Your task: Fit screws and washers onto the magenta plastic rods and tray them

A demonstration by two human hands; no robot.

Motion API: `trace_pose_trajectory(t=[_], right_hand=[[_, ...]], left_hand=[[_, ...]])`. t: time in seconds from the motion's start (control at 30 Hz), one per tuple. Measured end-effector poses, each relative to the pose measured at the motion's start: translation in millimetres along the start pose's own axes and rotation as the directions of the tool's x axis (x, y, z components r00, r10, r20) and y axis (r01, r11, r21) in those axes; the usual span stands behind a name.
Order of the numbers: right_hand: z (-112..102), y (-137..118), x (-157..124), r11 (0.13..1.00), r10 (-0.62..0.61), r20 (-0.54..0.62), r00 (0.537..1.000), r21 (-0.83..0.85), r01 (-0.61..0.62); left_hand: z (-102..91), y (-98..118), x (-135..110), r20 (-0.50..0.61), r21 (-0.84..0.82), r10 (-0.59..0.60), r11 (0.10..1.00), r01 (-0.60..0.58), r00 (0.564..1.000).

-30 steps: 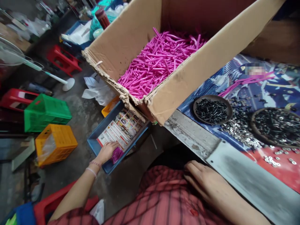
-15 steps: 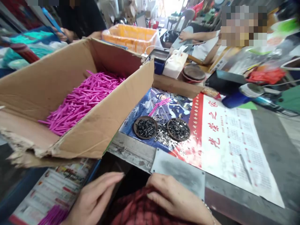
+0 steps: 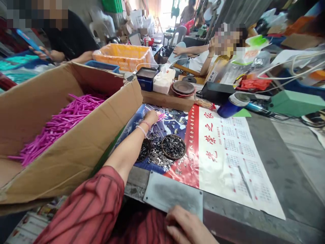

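My left hand (image 3: 150, 118) reaches across the calendar poster (image 3: 236, 162) and is closed on thin pink sticks (image 3: 161, 116), whose ends show past its fingers. Below its wrist sits a round dish of small black parts (image 3: 144, 149), partly covered by my forearm. A second dish of black parts (image 3: 174, 146) stands to its right. Small shiny metal pieces (image 3: 158, 156) lie scattered around and between the dishes. My right hand (image 3: 188, 225) rests at the table's near edge by my lap, loosely curled, thumb apart from the fingers; I see nothing in it.
A large cardboard box (image 3: 111, 132) of pink sticks (image 3: 63, 120) stands at the left. A grey metal plate (image 3: 175, 193) lies at the front edge. A tissue pack (image 3: 164, 80), blue cup (image 3: 232, 105) and orange crate (image 3: 124, 56) are farther back. Two people sit across the table.
My left hand has gone from my lap forward to the pink sticks on the poster and closed on them. My right hand stays low by the lap. The view has shifted to the right.
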State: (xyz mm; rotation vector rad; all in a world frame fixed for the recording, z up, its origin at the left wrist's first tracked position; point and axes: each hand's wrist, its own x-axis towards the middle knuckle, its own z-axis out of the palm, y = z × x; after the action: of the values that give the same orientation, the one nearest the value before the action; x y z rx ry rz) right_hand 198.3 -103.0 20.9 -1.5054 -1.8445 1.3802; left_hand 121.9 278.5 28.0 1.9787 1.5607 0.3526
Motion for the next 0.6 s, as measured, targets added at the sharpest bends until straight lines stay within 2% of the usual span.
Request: trace_pose_trajectory(t=[0.13,0.23,0.27,0.33,0.37,0.4,0.47,0.53,0.6], right_hand=[[-5,1,-5,1.000,0.024,-0.021,1.000,0.014,-0.023],[-10,0,-4,0.999,0.026,-0.046,0.999,0.049,-0.023],[-11,0,-3,0.997,0.025,-0.079,0.997,0.081,-0.018],[-13,-1,4,0.980,0.034,-0.210,0.977,0.200,0.009],[-13,-1,9,0.956,0.051,-0.296,0.954,0.291,0.039],[-13,-2,14,0.918,0.078,-0.379,0.922,0.388,0.082],[-13,-3,26,0.807,0.154,-0.485,0.861,0.565,0.174],[-12,-6,36,0.734,0.194,-0.496,0.846,0.645,0.211],[-9,-11,42,0.742,0.181,-0.458,0.870,0.645,0.185]], left_hand=[[-12.5,12,5,0.005,0.038,0.016,0.999,-0.016,1.000],[-32.5,19,-21,-0.073,0.029,0.078,0.997,-0.076,0.994],[-37.4,20,-39,-0.106,0.017,0.109,0.994,-0.108,0.988],[-40.3,17,-90,-0.162,-0.024,0.188,0.981,-0.194,0.969],[-37.6,12,-121,-0.154,-0.093,0.293,0.946,-0.310,0.943],[-32.5,5,-154,-0.106,-0.164,0.368,0.910,-0.382,0.924],[-16.7,-15,-218,0.029,-0.272,0.466,0.855,-0.442,0.884],[1.1,-36,-267,0.145,-0.349,0.487,0.840,-0.416,0.861],[14.3,-52,-296,0.230,-0.413,0.442,0.851,-0.324,0.867]])
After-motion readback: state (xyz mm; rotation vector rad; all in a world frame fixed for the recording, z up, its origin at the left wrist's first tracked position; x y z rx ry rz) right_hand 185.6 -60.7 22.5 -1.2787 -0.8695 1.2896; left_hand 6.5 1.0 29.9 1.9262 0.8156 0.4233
